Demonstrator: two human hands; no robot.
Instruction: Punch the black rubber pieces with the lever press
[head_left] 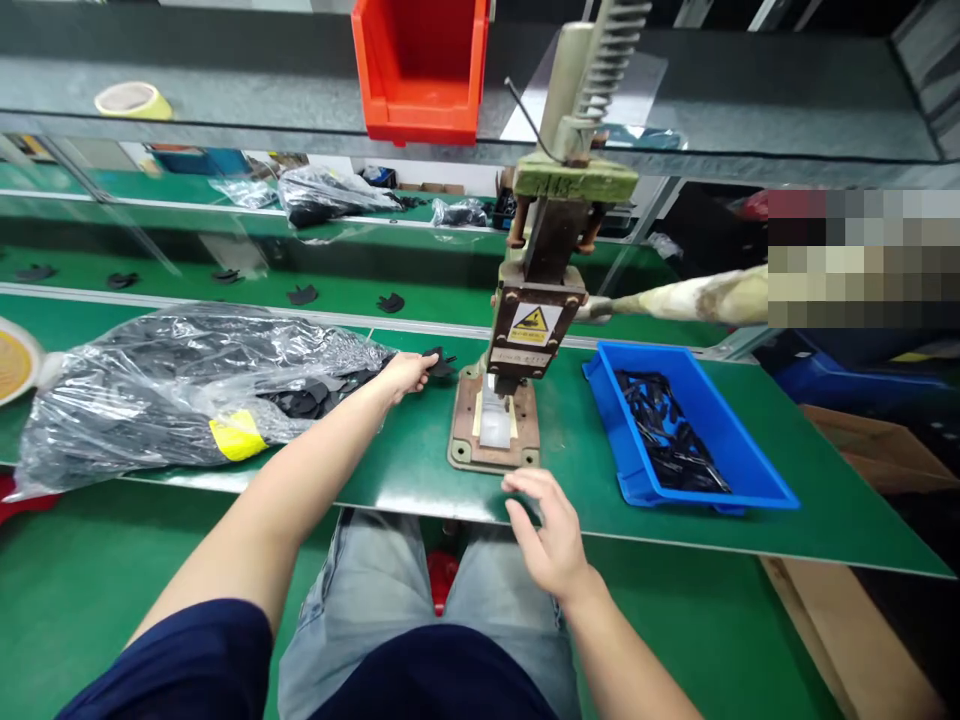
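Note:
My left hand is closed on a flat black plastic piece, just left of the press. Beside that wrist, a clear plastic bag lies on its side, with more black pieces at its mouth. The hand press stands on the bench in front of me, a pale metal fixture on its base plate. My right hand hovers at the bench's front edge, below the base, its fingers curved and apart with nothing in them.
To the right sits a blue bin holding thin black parts. The press handle sticks out above it. Several black pieces are spaced along the green strip behind. An orange bin and a tape roll rest on the shelf above.

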